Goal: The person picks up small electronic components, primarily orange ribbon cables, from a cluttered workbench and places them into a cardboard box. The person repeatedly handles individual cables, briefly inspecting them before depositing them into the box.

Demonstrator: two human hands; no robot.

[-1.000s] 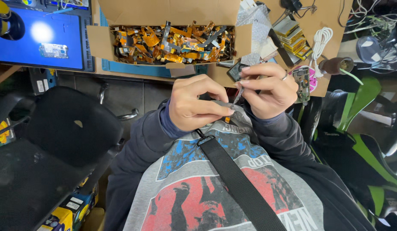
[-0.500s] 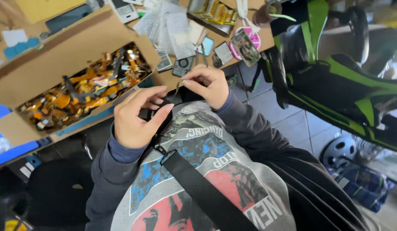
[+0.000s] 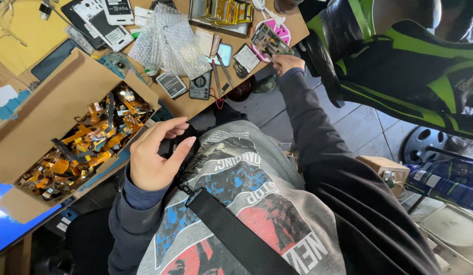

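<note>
My left hand hovers in front of my chest with the fingers apart and nothing in it. It is just right of a cardboard box full of orange flex cables. My right hand is stretched out to the desk's edge with the fingers curled. It touches the lower corner of an opened phone with bare circuit boards, which lies on a pink pad. Whether that hand grips anything is hidden.
On the wooden desk lie clear bubble-wrap bags, a small multimeter, tweezers, a small battery and phone back covers. A green and black chair stands at the right. A black strap crosses my chest.
The view has swung to the right. My hands, held together over a small part before, have separated: the right reached out to the opened phone, and the left stayed near my chest and opened.
</note>
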